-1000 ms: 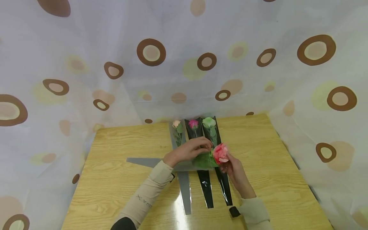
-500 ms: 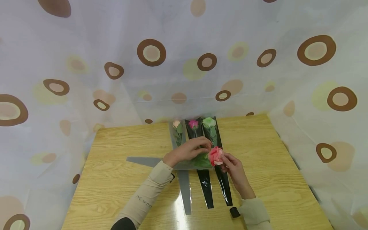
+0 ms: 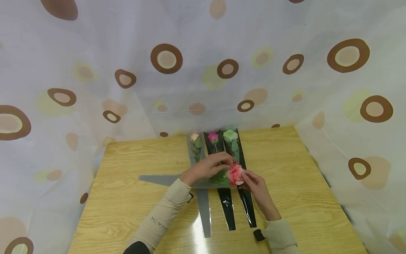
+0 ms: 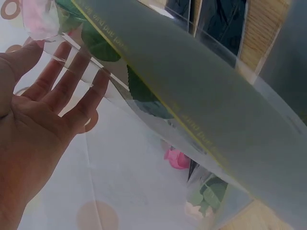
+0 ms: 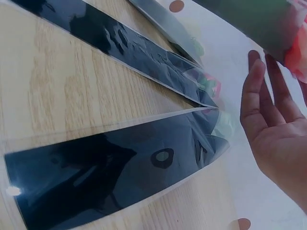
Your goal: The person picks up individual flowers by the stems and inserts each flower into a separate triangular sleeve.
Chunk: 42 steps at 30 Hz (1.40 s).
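Note:
A coral-pink rose (image 3: 235, 174) with green leaves lies at the mouth of a grey-backed clear flower sleeve (image 3: 157, 179), whose narrow end points left. My left hand (image 3: 207, 166) holds the clear edge of this sleeve near the bloom; in the left wrist view its fingers (image 4: 57, 93) lie along the film. From the right, my right hand (image 3: 259, 190) pinches the rose at its outer petals. The right wrist view shows the rose (image 5: 298, 55) at the upper right edge, partly cut off, with that hand (image 5: 278, 120) just below. The stem is mostly hidden by the sleeve and left hand.
Beneath lie three sleeved roses side by side: peach (image 3: 194, 137) in grey, magenta (image 3: 213, 137) and pale green (image 3: 230, 134) in black. The wooden table (image 3: 295, 176) meets a spotted cloth (image 3: 196, 88) at its back and sides.
My right hand has moved the pink rose slightly left and down, closer to the left hand and over the sleeve's mouth. The left hand has stayed almost still.

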{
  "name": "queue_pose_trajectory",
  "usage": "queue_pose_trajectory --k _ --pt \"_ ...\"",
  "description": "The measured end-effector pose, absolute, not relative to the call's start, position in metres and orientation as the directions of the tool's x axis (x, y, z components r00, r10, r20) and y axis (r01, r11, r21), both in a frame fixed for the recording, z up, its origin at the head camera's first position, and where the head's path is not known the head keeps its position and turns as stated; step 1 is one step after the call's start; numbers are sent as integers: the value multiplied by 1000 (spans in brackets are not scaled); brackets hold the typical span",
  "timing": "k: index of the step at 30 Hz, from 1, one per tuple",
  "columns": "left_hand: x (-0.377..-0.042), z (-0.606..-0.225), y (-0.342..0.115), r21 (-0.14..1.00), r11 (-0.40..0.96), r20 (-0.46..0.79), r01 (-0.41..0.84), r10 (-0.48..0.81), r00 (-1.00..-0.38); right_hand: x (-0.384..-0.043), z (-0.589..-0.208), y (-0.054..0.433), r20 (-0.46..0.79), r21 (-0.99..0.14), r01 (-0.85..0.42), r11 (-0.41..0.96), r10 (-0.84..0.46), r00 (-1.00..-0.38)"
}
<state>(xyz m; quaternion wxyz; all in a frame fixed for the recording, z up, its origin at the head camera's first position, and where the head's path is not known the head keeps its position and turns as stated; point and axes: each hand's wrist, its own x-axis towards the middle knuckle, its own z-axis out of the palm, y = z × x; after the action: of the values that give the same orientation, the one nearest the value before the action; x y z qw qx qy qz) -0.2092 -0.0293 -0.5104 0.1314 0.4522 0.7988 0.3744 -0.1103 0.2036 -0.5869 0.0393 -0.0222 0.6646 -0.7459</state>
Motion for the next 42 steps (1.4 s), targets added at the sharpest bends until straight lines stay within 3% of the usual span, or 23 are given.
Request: queue_pose_trajectory --k 15,31,42 --pt "-206 -512 -31 731 317 121 604 811 -572 -112 -586 199 -110 -993 101 54 -208 -972" --pt "-204 -509 -27 733 283 136 619 830 -541 -117 -577 193 -143 -983 125 137 -129 -981" --pt "-203 -507 -22 721 267 143 640 846 -514 -120 -572 185 -176 -980 171 103 -37 -984"
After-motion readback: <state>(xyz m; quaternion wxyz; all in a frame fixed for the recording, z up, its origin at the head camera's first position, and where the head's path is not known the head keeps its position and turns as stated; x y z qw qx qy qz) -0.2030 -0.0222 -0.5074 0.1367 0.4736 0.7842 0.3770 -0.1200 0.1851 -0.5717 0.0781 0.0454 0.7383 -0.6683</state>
